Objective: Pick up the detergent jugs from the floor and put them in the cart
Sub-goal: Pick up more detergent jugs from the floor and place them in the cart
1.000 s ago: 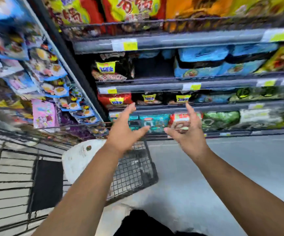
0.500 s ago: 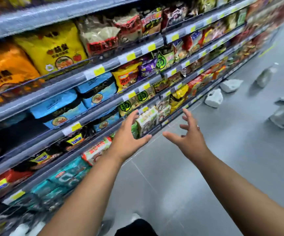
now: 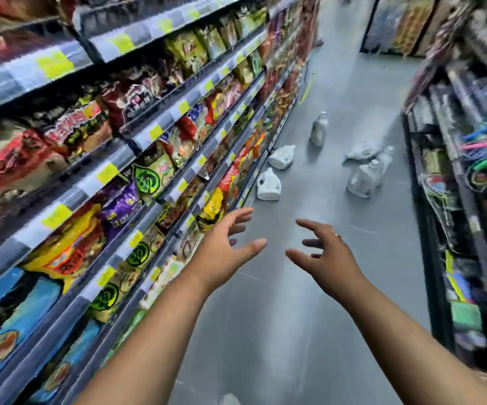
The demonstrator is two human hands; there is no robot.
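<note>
Several white detergent jugs lie on the grey aisle floor ahead. The nearest jug [image 3: 268, 185] rests by the foot of the left shelving, with another jug [image 3: 282, 157] just beyond it. A third jug [image 3: 319, 130] stands upright farther off. More jugs [image 3: 363, 178] cluster toward the right shelving. My left hand [image 3: 227, 249] and my right hand [image 3: 327, 258] are stretched forward at mid-height, fingers spread, holding nothing, well short of the jugs. The cart is out of view.
Tall shelving [image 3: 137, 133] packed with snack and noodle packets runs along the left. Dark racks [image 3: 470, 176] of small goods line the right. The grey floor [image 3: 280, 317] stretches between them toward more shelves [image 3: 397, 27] at the aisle's far end.
The view has swung right, away from the cart and along the aisle, bringing the jugs on the floor into sight. Both hands stay raised, empty and spread.
</note>
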